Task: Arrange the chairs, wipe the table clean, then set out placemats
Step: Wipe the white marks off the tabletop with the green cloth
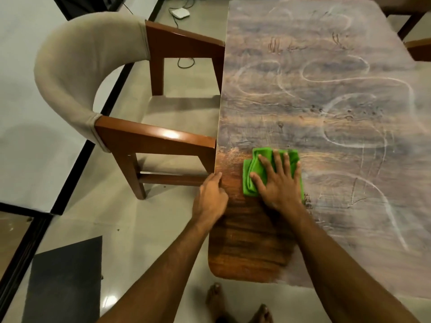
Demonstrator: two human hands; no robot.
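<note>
While the right hand presses flat, fingers spread, on the folded green cloth near the dusty wooden table's left edge, gripped by the left hand, only the near corner looks wiped; cushioned wooden armchair tucked in, placemats unseen.

I log a bright green cloth. Table: wood grain, dull grey-brown with pale looping swirls, warm dark brown at my near corner. Chair: beige back, reddish-brown frame. Floor pale cream; mat dark grey.
</note>
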